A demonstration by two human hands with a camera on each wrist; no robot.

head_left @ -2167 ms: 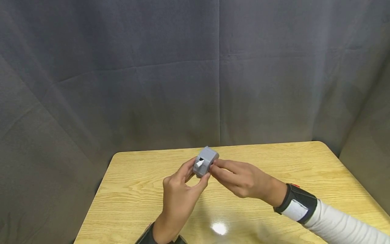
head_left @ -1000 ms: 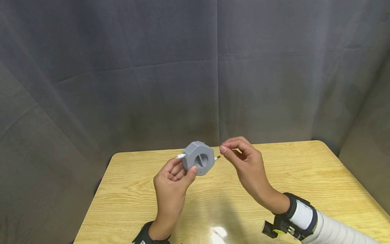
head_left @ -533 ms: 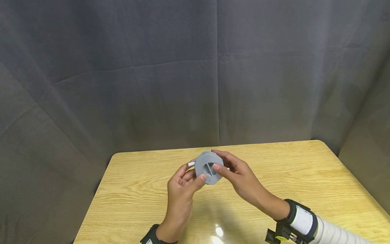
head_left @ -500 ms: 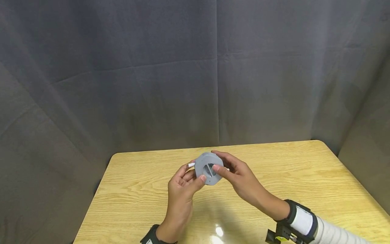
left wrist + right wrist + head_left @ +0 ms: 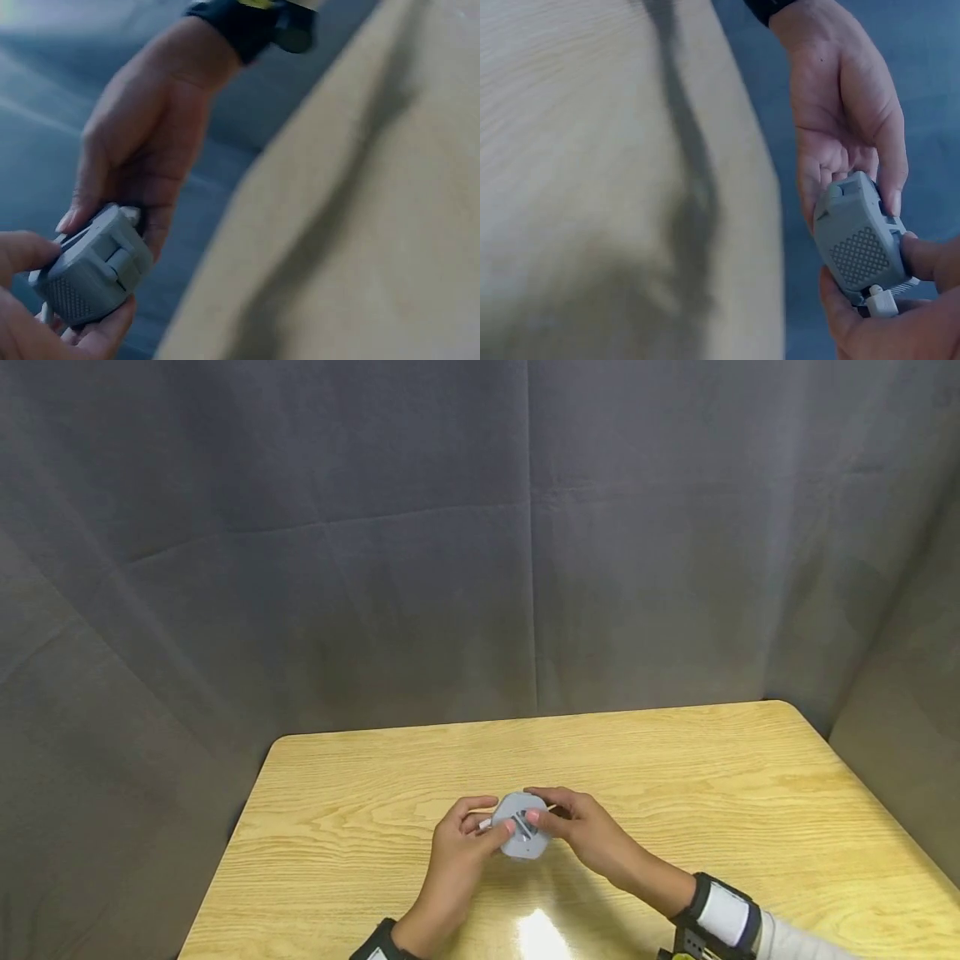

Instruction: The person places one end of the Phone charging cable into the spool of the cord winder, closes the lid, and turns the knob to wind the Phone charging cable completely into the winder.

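Observation:
Both hands hold a grey many-sided case (image 5: 531,847) above the table; its face has a round recess crossed by a bar. My left hand (image 5: 453,857) grips the left side, thumb on the face and fingers around the back. My right hand (image 5: 600,839) grips the opposite side, its thumb at the recess; most of its fingers are hidden. A small white end piece (image 5: 484,823) sticks out at the left. In the right wrist view, a boxy white piece (image 5: 882,301) shows beside the near fingers. A patterned panel (image 5: 859,256) marks the case's edge.
A light wood-grain table (image 5: 360,810) lies beneath the hands, with a bright reflection near its front. Dark grey curtains (image 5: 420,568) stand behind the table and at its sides. Each wrist wears a black strap (image 5: 712,914).
My right hand first worked at the case's side, came away about a second ago, then gripped it again. Since then both hands have lowered the case toward the table.

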